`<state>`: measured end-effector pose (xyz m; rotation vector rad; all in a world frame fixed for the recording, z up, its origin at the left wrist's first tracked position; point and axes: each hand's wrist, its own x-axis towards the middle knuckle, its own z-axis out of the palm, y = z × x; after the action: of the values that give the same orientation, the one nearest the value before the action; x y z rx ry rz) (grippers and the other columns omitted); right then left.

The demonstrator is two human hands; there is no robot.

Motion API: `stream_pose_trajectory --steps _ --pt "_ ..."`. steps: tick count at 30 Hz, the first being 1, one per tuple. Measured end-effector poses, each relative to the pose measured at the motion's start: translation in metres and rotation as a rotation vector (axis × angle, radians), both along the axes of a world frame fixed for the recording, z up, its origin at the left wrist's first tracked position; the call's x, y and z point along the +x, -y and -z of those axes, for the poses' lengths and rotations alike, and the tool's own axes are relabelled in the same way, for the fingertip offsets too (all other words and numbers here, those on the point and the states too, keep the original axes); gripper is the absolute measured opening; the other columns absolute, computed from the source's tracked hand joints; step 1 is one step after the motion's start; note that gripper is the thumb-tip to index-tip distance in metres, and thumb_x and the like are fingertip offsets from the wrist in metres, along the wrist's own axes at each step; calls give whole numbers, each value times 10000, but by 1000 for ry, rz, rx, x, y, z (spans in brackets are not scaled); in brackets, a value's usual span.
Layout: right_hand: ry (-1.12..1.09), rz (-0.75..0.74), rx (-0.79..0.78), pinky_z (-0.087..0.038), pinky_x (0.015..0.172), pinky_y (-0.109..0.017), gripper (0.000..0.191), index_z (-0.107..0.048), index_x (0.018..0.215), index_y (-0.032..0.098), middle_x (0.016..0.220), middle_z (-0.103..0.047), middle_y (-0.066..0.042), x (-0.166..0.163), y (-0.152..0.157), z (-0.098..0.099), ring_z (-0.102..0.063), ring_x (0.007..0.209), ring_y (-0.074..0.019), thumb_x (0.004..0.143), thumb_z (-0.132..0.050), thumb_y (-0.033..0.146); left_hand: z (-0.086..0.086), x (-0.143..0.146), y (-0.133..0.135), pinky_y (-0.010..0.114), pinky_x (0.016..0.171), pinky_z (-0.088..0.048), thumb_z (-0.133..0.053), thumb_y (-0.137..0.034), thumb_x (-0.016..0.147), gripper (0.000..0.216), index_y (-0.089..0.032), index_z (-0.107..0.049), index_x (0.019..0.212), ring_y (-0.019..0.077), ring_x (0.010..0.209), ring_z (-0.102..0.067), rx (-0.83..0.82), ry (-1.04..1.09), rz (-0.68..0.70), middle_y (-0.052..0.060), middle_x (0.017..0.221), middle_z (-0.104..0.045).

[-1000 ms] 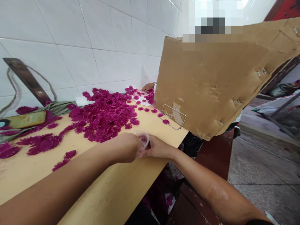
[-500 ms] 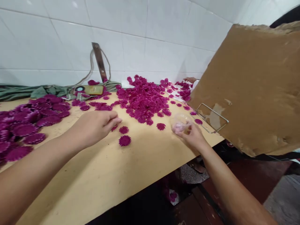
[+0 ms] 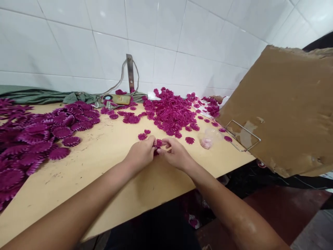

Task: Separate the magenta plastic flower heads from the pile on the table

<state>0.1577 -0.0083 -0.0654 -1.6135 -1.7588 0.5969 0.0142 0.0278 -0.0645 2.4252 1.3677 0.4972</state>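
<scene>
Both my hands meet over the middle of the table. My left hand (image 3: 142, 151) is closed, fingers pinched on a small magenta fringed disc (image 3: 159, 142), which looks like an artificial flower piece. From the other side my right hand (image 3: 176, 153) grips the same flower piece between thumb and curled fingers. Part of the piece is hidden by the fingertips. Just beyond lies a heap of small flower pieces (image 3: 170, 113). To the right of my right hand sits a clear plastic container (image 3: 211, 136) with something pale pink in it.
Larger magenta flower discs (image 3: 35, 139) are piled at the left of the table (image 3: 109, 205). A yellow device (image 3: 121, 100) and green cloth (image 3: 41, 95) lie along the tiled wall. At right, a cardboard sheet (image 3: 286, 100) with a wire frame (image 3: 243, 135) leans by the edge.
My right hand has let go of the clear container and moved left. My left hand has moved right, and both now hold one flower piece. The view has shifted left.
</scene>
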Motion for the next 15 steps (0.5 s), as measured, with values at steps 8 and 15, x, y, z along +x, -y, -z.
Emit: stream_pose_trajectory --steps 8,15 --pt "-442 -242 -151 -462 686 -258 62 -577 782 157 769 -647 -12 -30 -2 6 -606 731 -131 722 -563 159 -4 -19 8 284 646 -492 -477 -185 709 148 -167 -567 825 156 695 -619 -461 614 -80 22 744 -649" --pt "-298 -212 -199 -333 497 -218 141 -511 655 158 551 -460 52 -34 -5 -2 -441 524 -84 708 -572 274 4 -19 3 275 577 -418 -477 -332 708 182 -190 -571 645 161 612 -558 -244 545 -272 6 617 -616"
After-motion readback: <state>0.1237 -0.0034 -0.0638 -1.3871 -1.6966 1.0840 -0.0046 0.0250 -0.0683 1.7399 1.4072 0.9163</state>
